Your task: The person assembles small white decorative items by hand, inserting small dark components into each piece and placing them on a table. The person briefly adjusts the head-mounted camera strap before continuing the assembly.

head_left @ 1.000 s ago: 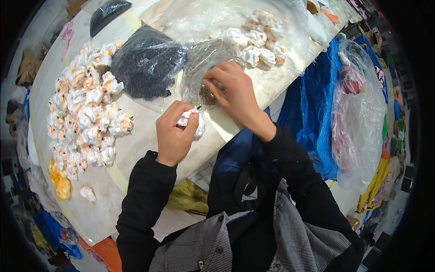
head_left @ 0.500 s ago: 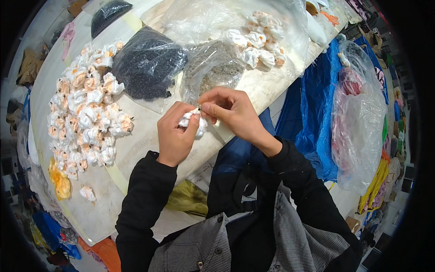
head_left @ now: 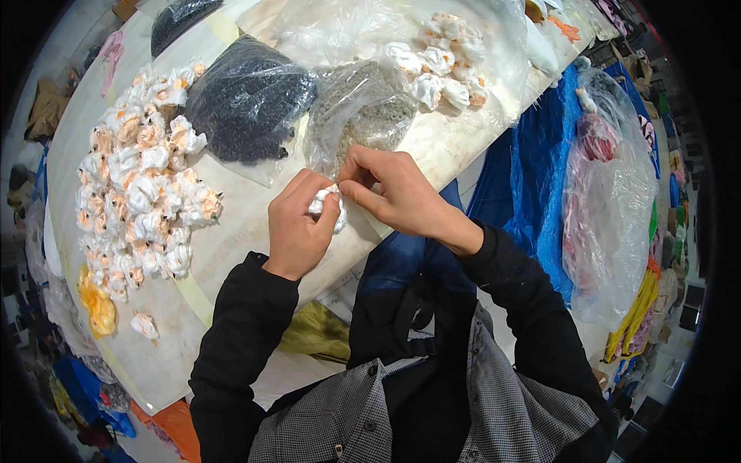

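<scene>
the near edge of the pale tabletop (head_left: 238, 202) runs on a slant, low at left to high at right, and both forearms cross it. bare surface lies open between the left hand (head_left: 299, 221) and the pile of white-and-peach cloth buds (head_left: 140, 185); a further bare strip follows the edge beyond the right hand (head_left: 397, 193). just past the hands, a clear bag of black beads (head_left: 245, 100) and a clear bag of grey-brown pieces (head_left: 374, 116) close off the far side. a single cloth bud (head_left: 143, 326) and a yellow crumpled piece (head_left: 97, 302) lie near the pile; a blue tarpaulin (head_left: 532, 181) hangs off to the right. the white cloth bud (head_left: 326, 208) is in the left hand, near the edge — thumb and fingers clamped on it. its upper end points away from the person, toward the right fingertips; the long axis, partly covered, cannot be told. the right thumb and forefinger are close together at that end — whether clamped on anything, cannot tell.
</scene>
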The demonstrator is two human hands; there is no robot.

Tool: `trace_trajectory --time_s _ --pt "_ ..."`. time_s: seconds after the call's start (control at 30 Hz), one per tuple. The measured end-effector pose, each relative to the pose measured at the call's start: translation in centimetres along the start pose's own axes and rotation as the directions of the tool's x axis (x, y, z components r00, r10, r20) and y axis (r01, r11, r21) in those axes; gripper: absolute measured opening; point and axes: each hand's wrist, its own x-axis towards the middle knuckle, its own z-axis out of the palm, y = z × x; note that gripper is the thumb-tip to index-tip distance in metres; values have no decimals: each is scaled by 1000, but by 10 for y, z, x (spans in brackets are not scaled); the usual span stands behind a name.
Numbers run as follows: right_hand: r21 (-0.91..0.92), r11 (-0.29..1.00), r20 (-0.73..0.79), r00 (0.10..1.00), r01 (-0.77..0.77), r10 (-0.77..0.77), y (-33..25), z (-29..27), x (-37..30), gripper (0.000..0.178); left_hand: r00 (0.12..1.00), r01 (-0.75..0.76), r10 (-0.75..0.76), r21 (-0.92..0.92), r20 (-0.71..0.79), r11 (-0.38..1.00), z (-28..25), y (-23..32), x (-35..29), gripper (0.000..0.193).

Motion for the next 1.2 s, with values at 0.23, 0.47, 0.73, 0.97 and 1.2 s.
trace_trajectory --time_s 0.23,0.47,0.73,0.97,1.2 --pt "65 998 35 999 14 -16 3 0 -4 12 996 -83 81 67 33 994 2 -5 -1 7" --pt "31 998 26 998 49 -50 10 1 -5 13 995 -94 90 98 49 991 2 -4 -1 8" --pt "7 998 -25 998 65 -65 10 4 -10 13 994 -108 105 91 39 990 2 -3 -1 9" --pt "532 795 -630 763 290 143 16 25 -26 13 969 -210 206 -13 -136 978 3 1 -2 20" --pt "437 894 -456 881 97 127 19 46 -20 15 991 -43 19 -173 -134 984 -4 -5 -7 21"
